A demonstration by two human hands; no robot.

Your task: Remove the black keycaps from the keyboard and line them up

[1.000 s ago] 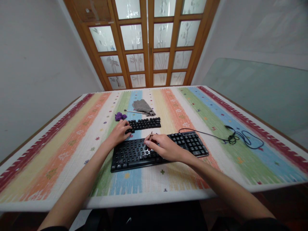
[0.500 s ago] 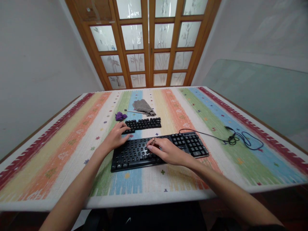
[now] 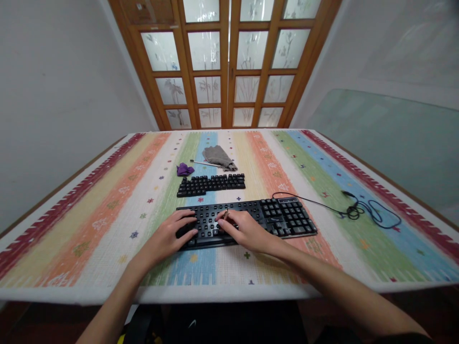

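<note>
A black keyboard (image 3: 212, 241) lies on the striped cloth in front of me, with keycaps on its right part and much of its left part bare, showing rows of small switches. My left hand (image 3: 172, 234) rests over the keyboard's left end, thumb and fingers apart. Over the middle of the switch area, my right hand (image 3: 244, 229) is pinched around a small thin brownish piece (image 3: 226, 214), too small to name. Loose black keycaps (image 3: 211, 183) stand in rows just behind the keyboard.
A purple cloth (image 3: 184, 169), a grey cloth (image 3: 218, 157) and a thin stick-like brush (image 3: 206, 163) lie behind the keycaps. The keyboard's coiled cable (image 3: 358, 210) stretches over the tablecloth (image 3: 107, 210) to the right. Wooden glazed doors (image 3: 228, 76) stand beyond the table.
My left hand has moved from the loose keycaps back toward me onto the keyboard's left end. The right hand stays pinched over the switches. The view has shifted slightly.
</note>
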